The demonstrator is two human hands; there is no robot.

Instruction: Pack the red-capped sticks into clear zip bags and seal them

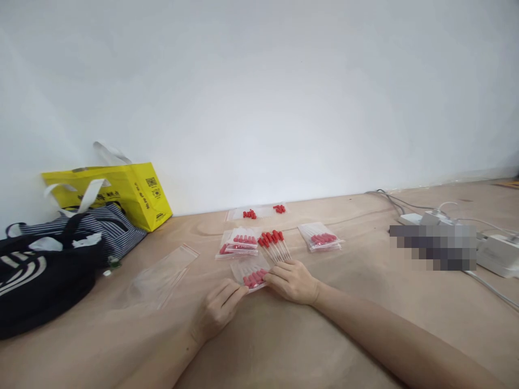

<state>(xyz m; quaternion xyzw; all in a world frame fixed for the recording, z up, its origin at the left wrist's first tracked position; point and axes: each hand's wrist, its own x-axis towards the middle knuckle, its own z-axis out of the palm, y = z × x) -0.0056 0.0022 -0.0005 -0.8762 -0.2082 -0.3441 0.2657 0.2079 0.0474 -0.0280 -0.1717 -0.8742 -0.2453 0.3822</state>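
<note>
A clear zip-lock bag (239, 266) of red-bulbed droppers lies on the table between my hands, its zip edge towards me. My left hand (219, 308) pinches the near left corner of that edge. At the near right corner, my right hand (291, 282) has its fingers closed on the same edge. Just beyond the right hand, loose droppers (272, 239) with red bulbs and thin clear stems lie fanned out. Filled bags of droppers are stacked at the left (239, 242), and another filled stack (320, 237) sits to the right.
Flat clear zip-lock bags (162, 275) lie at the left. Loose red bulbs (250, 214) rest on plastic near the wall. A yellow bag (138, 194), a striped bag (117, 229) and a black bag (48, 286) stand at the left. White chargers and cables (500, 254) lie at the right.
</note>
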